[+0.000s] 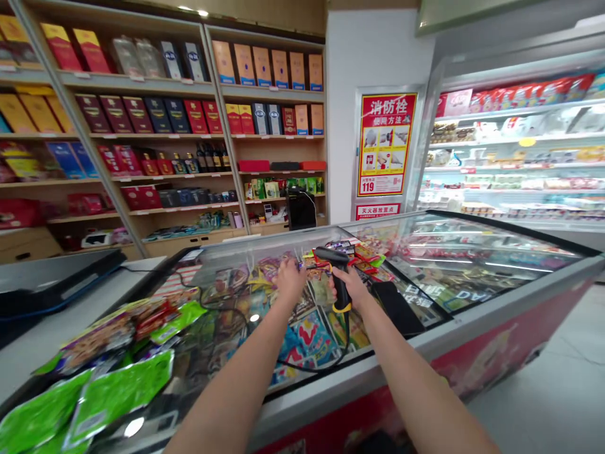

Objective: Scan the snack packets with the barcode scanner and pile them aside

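Observation:
My right hand (350, 289) is wrapped round the grip of a black and yellow barcode scanner (341, 291), its head pointing left over the freezer's glass top. From the grip's base a black cable loops down and away to the left. My left hand (289, 279) is just left of the scanner, low over the glass, with its fingers curled in. What those fingers hold, if anything, is too small and blurred to name. Beyond the scanner and my right hand lie several shiny red, yellow and green snack packets (375, 261).
Green snack bags (125, 388) and other packets (111, 331) are piled on the left. A black flat object (397, 308) lies right of my right hand. The chest freezer (378, 359) spans the front. Shelves with boxes (149, 115) and a lit fridge (515, 151) stand behind.

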Available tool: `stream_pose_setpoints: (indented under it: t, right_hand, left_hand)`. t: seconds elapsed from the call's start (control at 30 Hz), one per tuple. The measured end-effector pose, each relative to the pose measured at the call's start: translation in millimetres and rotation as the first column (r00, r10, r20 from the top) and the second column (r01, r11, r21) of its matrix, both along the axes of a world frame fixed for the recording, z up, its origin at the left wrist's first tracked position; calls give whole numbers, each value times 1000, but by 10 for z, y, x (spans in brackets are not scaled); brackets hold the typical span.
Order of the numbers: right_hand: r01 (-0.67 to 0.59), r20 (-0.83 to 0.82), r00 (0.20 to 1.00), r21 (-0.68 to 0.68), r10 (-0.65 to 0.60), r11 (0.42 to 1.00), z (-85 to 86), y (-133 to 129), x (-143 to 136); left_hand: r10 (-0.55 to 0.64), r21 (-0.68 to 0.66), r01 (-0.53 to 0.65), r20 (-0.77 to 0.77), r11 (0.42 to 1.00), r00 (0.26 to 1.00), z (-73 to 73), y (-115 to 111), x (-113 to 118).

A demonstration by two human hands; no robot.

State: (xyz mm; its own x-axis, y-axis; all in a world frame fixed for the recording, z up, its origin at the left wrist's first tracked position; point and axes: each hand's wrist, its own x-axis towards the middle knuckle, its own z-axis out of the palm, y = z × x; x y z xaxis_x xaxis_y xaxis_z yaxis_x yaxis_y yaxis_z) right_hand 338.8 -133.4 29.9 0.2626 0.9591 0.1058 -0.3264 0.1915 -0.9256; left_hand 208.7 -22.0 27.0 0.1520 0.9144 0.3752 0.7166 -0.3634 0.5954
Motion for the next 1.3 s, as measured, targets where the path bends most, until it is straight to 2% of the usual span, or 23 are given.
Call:
stream_pose_setpoints:
  t: [0.2, 0.27, 0.37, 0.5, 0.6, 0.73, 0.83, 0.9, 1.0, 1.1, 1.17, 1.3]
  right_hand:
    - [183, -89, 979, 12, -181, 983, -221, 54, 357]
    - [205, -102, 974, 24, -201, 978, -252, 49, 389]
    - [236, -77, 969, 42, -233, 971, -260, 34, 368]
    - [255, -16, 967, 46, -255, 966, -235, 23, 319]
    - [247, 4, 969, 40, -248, 968, -221, 18, 311]
    - [226, -14, 974, 29, -225, 974, -221, 9, 312]
    - [155, -15, 988, 9, -155, 988, -226, -8, 300]
    - [82, 18, 996, -25, -82, 996, -228, -25, 289]
    - [-45, 96, 994, -98, 54, 994, -232, -57, 275]
    - [-111, 159, 978, -140, 133, 984, -242, -80, 266]
    - [-101, 176, 976, -143, 126, 985, -249, -87, 263]
    - [-64, 184, 979, -139, 89, 988, -255, -85, 259]
  left_hand:
    - [-49, -86, 64, 168, 994, 985, -58, 248, 647]
    - [-18, -119, 36, 146, 992, 989, -60, 308, 776]
    - [44, -150, -41, 15, 988, 999, -40, 355, 892]
    - [107, -202, -135, -145, 970, 984, 7, 356, 953]
    - [112, -232, -145, -149, 962, 982, 29, 344, 953]
    - [89, -225, -95, -36, 970, 995, 11, 368, 864]
    - [62, -201, -27, 167, 979, 984, -59, 425, 715]
    - [40, -173, 27, 376, 985, 926, -136, 459, 596]
    - [-2, -124, 116, 675, 985, 738, -271, 468, 440]
    - [5, -102, 138, 818, 985, 575, -374, 440, 357]
    - [29, -99, 104, 849, 990, 527, -408, 423, 343]
    - [15, -63, 77, 859, 995, 512, -427, 425, 347]
